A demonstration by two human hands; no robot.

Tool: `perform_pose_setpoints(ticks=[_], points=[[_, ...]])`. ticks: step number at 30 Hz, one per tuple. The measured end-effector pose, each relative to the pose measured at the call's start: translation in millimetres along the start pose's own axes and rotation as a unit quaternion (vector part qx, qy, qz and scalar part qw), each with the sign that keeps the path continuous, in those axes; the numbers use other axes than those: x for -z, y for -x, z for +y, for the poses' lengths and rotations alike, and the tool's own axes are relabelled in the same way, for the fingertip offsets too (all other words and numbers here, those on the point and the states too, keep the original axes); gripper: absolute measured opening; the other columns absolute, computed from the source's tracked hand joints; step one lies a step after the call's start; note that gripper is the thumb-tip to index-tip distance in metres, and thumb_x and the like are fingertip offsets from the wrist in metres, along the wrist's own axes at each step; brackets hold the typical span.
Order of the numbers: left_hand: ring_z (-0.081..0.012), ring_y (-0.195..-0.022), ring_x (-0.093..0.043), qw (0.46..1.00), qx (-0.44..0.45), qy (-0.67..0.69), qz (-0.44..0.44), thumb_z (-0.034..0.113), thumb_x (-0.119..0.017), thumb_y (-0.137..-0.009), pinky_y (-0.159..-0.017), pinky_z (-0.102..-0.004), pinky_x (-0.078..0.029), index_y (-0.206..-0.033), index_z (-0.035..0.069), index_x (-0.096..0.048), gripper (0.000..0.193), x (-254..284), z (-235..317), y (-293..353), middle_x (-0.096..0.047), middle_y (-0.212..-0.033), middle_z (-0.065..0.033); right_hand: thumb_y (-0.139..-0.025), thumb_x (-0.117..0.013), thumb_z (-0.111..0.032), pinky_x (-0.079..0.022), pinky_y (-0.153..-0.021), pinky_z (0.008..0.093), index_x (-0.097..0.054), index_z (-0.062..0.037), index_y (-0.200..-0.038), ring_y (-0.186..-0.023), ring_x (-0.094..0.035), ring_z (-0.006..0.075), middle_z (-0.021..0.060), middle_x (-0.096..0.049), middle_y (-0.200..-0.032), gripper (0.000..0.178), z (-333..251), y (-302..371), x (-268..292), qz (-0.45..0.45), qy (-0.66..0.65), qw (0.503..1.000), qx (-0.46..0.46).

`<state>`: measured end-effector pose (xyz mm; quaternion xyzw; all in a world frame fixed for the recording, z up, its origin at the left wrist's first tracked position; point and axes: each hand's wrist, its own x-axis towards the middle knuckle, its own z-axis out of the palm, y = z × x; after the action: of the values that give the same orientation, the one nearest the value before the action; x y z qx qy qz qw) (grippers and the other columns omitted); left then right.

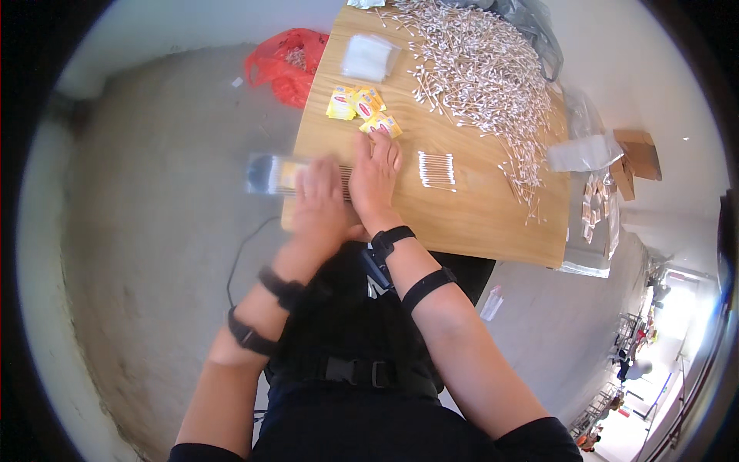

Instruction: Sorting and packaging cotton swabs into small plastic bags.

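A clear plastic bag (pixel 265 175) of cotton swabs with a yellow card inside lies across the table's left edge, its end sticking out over the floor. My left hand (pixel 319 196), smeared by motion, is over this bag, and its grip does not show clearly. Brown swab sticks (pixel 346 183) show between my two hands. Beside them, my right hand (pixel 375 173) is open, fingers stretched forward near the yellow cards (pixel 381 124). To the right of that hand, a row of cotton swabs (pixel 436 169) lies side by side on the wooden table (pixel 462 223).
A large heap of loose cotton swabs (pixel 485 65) covers the table's far right. Clear empty bags (pixel 369 58) are stacked at the far left. A red plastic bag (pixel 289 65) rests beyond the left edge, and an open cardboard box (pixel 637 162) stands off the right side.
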<state>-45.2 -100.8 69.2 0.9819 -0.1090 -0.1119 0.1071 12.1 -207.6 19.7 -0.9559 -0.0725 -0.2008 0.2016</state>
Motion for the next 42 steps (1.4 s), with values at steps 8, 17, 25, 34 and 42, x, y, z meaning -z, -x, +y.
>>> perform_pose_setpoints(ticks=[8,17,25,34,42], points=[[-0.0336,-0.115,-0.049,0.93,0.115,0.172,0.304,0.023,-0.069,-0.084,-0.097,-0.0396,-0.041,-0.124,-0.003,-0.05,0.052,-8.2,-108.6,-6.4,-0.051,-0.125,-0.0199,-0.085,-0.049,-0.003,-0.026,-0.108,0.0482,-0.054,-0.0063,-0.119,-0.118,-0.042,0.0308,0.0132,-0.046,-0.116,0.035,-1.8,-1.9,-0.4,-0.009,0.006,1.0,0.015],[-0.0099,-0.076,-0.051,0.656,0.296,0.682,0.132,0.041,-0.063,-0.088,-0.067,-0.0285,-0.042,-0.099,-0.003,-0.065,0.045,-54.6,-130.6,-37.6,-0.06,-0.081,-0.0013,-0.085,-0.048,-0.002,-0.025,-0.108,0.0476,-0.054,-0.0049,-0.117,-0.12,-0.041,0.03,0.0133,-0.046,-0.115,0.032,-4.7,-2.7,-1.9,-0.015,0.009,1.0,0.001],[-0.0094,-0.071,-0.054,0.558,0.254,0.772,0.167,0.024,-0.067,-0.088,-0.062,-0.027,-0.043,-0.092,-0.001,-0.064,0.026,-67.8,-123.8,-42.4,-0.061,-0.08,-0.0023,-0.085,-0.05,-0.004,-0.023,-0.111,0.0485,-0.054,-0.0043,-0.115,-0.126,-0.04,0.0278,0.0107,-0.049,-0.114,0.031,-10.1,-3.0,-7.1,-0.035,0.019,0.999,-0.015],[-0.0097,-0.073,-0.057,0.522,0.25,0.799,0.163,0.021,-0.067,-0.088,-0.064,-0.0261,-0.046,-0.096,-0.002,-0.063,0.025,-69.8,-122.4,-41.7,-0.062,-0.084,-0.0037,-0.081,-0.049,0.002,-0.024,-0.11,0.048,-0.054,-0.0059,-0.116,-0.122,-0.041,0.0306,0.0125,-0.047,-0.112,0.036,-17.7,-3.9,-10.8,-0.016,-0.004,1.0,-0.011],[-0.0096,-0.07,-0.06,0.549,0.255,0.778,0.169,0.024,-0.067,-0.089,-0.062,-0.0256,-0.049,-0.093,0.002,-0.059,0.023,-60.6,-118.9,-40.4,-0.063,-0.082,-0.0031,-0.081,-0.051,-0.001,-0.027,-0.107,0.0447,-0.054,-0.0049,-0.114,-0.118,-0.042,0.0311,0.0125,-0.047,-0.111,0.034,-37.0,-9.2,-22.7,-0.002,-0.019,1.0,0.001]])
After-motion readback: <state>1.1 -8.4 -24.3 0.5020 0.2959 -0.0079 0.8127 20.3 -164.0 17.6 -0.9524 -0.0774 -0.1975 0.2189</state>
